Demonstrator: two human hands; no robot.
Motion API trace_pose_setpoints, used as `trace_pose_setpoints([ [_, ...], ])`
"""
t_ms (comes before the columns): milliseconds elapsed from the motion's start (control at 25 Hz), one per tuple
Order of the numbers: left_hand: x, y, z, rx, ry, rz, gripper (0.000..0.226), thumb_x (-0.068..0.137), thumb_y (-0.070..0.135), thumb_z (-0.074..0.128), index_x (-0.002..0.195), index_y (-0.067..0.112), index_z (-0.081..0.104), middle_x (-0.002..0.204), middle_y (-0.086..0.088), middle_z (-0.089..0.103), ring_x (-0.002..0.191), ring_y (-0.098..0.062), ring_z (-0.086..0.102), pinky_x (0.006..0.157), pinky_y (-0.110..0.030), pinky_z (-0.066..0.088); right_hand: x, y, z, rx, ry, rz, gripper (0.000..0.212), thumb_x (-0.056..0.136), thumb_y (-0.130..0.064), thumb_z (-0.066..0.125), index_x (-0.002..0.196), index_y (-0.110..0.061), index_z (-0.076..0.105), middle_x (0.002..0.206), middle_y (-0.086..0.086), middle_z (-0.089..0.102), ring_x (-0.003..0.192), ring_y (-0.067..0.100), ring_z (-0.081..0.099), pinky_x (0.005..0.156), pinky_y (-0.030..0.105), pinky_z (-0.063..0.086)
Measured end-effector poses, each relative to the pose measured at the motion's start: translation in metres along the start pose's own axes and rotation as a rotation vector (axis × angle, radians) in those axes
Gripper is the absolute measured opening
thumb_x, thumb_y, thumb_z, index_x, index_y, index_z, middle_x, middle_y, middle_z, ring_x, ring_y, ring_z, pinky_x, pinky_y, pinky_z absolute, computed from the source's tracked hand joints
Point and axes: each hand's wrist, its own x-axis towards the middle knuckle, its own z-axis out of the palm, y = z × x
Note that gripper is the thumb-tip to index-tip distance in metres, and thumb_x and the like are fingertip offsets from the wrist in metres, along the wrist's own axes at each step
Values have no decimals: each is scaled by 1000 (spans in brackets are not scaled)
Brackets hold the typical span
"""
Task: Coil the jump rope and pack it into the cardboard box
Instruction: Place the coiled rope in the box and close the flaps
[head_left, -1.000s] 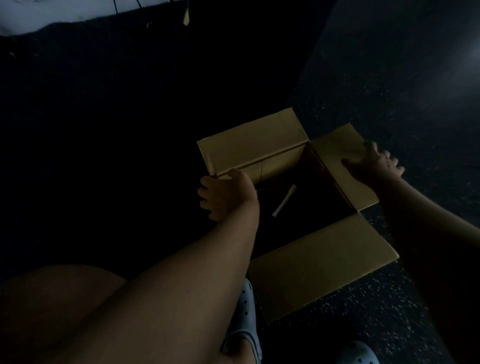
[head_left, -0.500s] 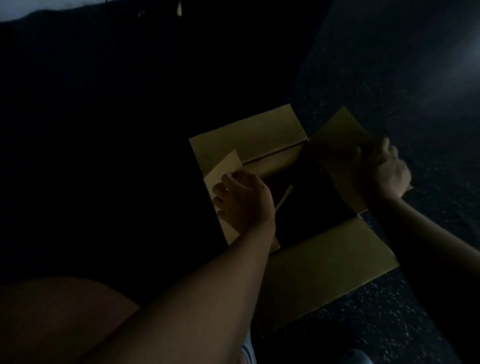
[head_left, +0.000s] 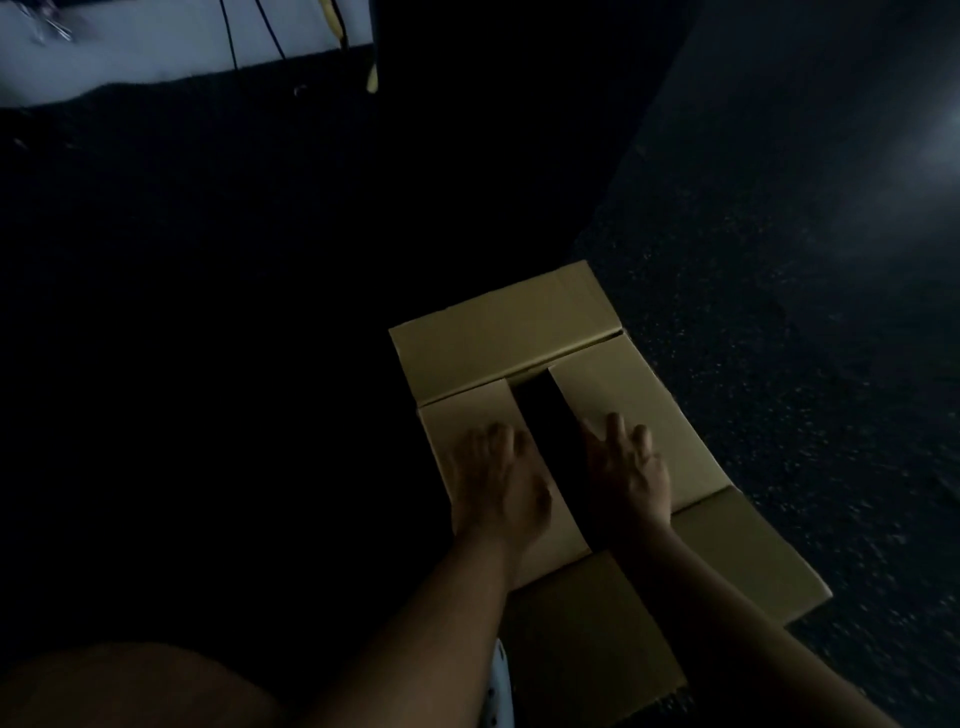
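Pressing flat, both hands lie palm-down on the box's two inner flaps. Near flap (head_left: 592, 623) at 6 o'clock lies folded out toward the knees, partly under the forearms. Left hand (head_left: 496, 480) sits on the left flap (head_left: 462, 421), fingers spread and pointing to 12, gripping nothing. Right hand (head_left: 626, 467) does the same on the right flap (head_left: 623, 395), just across a dark slot (head_left: 545, 421). That slot runs 12 to 6 between the hands, each about equally close to it. Far flap (head_left: 504, 332) at 12 lies folded outward, just beyond the fingertips. Rope not visible; presumably inside the box (head_left: 691, 452), though the slot is too dark to tell. Judgement: packing done, closing under way; next the long flaps at 6 and 12 fold over the slot. Wrists straight, forearms converging from 5 and 7.
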Motion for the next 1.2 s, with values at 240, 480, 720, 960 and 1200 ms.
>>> trace_pose_setpoints([
  [240,15,-1,-9,168,-117,30,61,95,54,46,144,18,44,146,-13,42,132,-41,43,102,-56,40,10,5,-2,-37,-84,-73,59,101,-43,48,156,-32,30,151,6,36,129,26,44,90,33,46],
  [480,15,-36,-25,110,-49,97,54,103,43,42,152,20,37,159,-11,35,143,-36,37,117,-53,30,-11,23,-19,-111,-60,-213,50,107,-46,30,154,-31,39,157,8,36,132,26,45,96,34,46],
  [720,61,-57,-72,49,56,44,62,105,48,41,159,19,31,171,-13,23,156,-35,23,124,-49,18,-51,37,-27,-231,-98,-427,65,97,-54,22,135,-25,66,132,12,69,107,30,71,81,45,60],
  [960,132,-56,-84,149,134,35,70,100,58,44,155,16,36,162,-15,35,144,-39,37,115,-50,30,-64,48,-9,-217,-111,-588,55,92,-47,35,135,-20,54,123,14,67,95,30,69,72,45,61],
  [1200,187,-55,-81,-85,34,-37,84,100,62,44,165,19,14,173,-16,15,155,-48,17,122,-58,20,-51,61,3,-217,-85,-563,59,98,-50,33,146,-20,50,128,11,61,99,28,62,79,43,55],
])
